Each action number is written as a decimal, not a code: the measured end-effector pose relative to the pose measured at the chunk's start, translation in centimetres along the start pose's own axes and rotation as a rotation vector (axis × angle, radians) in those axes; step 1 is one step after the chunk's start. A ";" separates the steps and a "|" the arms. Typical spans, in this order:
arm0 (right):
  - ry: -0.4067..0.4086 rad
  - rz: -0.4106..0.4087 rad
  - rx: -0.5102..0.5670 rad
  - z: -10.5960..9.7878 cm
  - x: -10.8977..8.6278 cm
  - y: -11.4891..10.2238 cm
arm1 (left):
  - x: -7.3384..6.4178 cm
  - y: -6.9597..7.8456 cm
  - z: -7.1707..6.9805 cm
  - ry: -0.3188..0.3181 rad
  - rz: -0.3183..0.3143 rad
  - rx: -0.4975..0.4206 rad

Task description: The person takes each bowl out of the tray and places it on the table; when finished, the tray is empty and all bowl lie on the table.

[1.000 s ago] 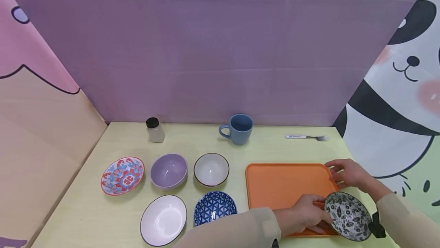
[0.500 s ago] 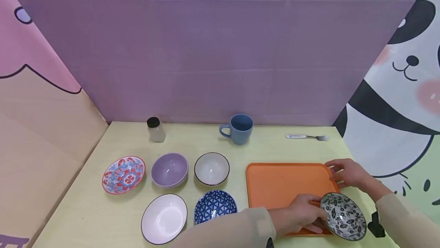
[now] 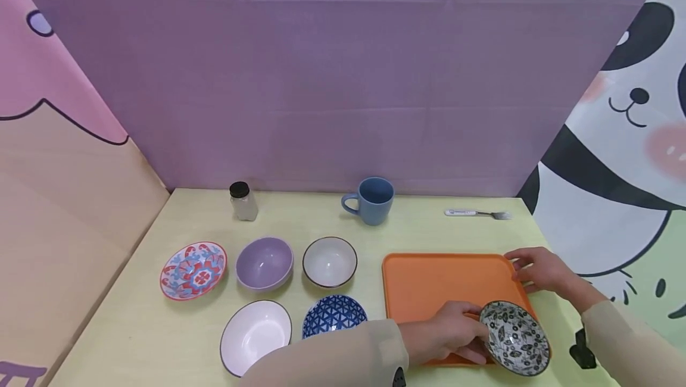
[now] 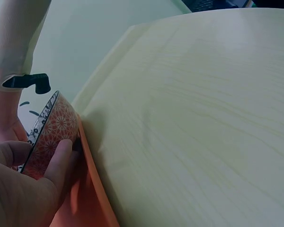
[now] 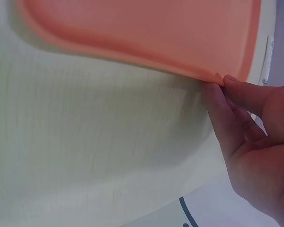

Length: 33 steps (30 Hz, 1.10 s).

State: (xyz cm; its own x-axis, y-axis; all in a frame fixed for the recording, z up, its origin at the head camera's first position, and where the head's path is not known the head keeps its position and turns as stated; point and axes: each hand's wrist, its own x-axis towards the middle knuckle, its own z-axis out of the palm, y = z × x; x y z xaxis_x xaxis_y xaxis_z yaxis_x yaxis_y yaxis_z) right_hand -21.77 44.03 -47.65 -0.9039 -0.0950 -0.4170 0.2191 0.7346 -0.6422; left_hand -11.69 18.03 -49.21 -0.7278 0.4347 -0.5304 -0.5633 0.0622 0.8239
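Observation:
A bowl [image 3: 515, 338], black-and-white floral inside and red-patterned outside, is tilted over the near right corner of an orange tray [image 3: 439, 286]. My left hand [image 3: 452, 333] grips its left side. In the left wrist view, the thumb lies at the bowl's rim and the fingers spread on its red outer wall [image 4: 61, 123]. My right hand [image 3: 543, 271] pinches the tray's edge at the far right corner; in the right wrist view, thumb and fingers of the right hand [image 5: 255, 137] meet at the orange rim [image 5: 180, 71].
Left of the tray stand a blue-patterned bowl [image 3: 333, 315], a white bowl [image 3: 256, 336], a smaller white bowl [image 3: 329, 262], a purple bowl [image 3: 264, 264] and a red-blue patterned dish [image 3: 193, 271]. Behind are a black-lidded jar [image 3: 243, 202], a blue mug [image 3: 375, 201] and a fork [image 3: 477, 214].
My left hand has carried the floral bowl leftward, from beyond the tray's right edge to over its near right corner. My right hand keeps its place at the tray's corner.

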 end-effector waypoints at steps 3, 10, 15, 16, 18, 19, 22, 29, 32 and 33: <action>-0.002 -0.008 0.001 0.0 0.0 -0.1 | -0.3 0.2 -0.5 -0.001 0.001 0.015; 0.004 -0.009 0.002 0.3 0.0 0.5 | -1.1 0.4 -1.7 -0.044 -0.014 0.036; 0.007 -0.017 -0.010 0.1 0.3 0.5 | -1.8 0.9 -2.6 -0.050 -0.011 0.035; 0.010 -0.016 -0.011 0.0 0.3 0.5 | -1.9 1.0 -2.8 -0.049 -0.009 0.028; 0.010 -0.020 -0.010 0.0 0.4 0.6 | -2.3 1.1 -3.1 -0.051 -0.002 0.014; 0.009 -0.021 -0.013 0.0 0.4 0.6 | -2.4 1.2 -3.3 -0.056 0.002 0.010; 0.008 -0.017 -0.015 -0.1 0.4 0.5 | -3.0 1.4 -4.1 -0.081 0.017 0.002; 0.002 -0.007 -0.014 -0.1 0.3 0.3 | -4.5 2.5 -6.9 -0.173 0.039 0.004; 0.002 -0.005 -0.012 -0.1 0.2 0.2 | -5.1 3.4 -8.1 -0.195 0.059 0.017; 0.003 -0.004 -0.008 0.0 0.2 0.2 | -5.3 3.7 -8.5 -0.201 0.065 0.025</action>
State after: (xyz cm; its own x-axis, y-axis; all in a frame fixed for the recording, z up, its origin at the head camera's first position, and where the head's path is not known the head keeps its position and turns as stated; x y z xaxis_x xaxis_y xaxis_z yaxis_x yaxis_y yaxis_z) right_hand -21.89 44.19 -47.84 -0.9057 -0.0962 -0.4128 0.2127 0.7394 -0.6389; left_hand -13.24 8.30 -45.03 -0.6684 0.6086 -0.4277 -0.5058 0.0496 0.8612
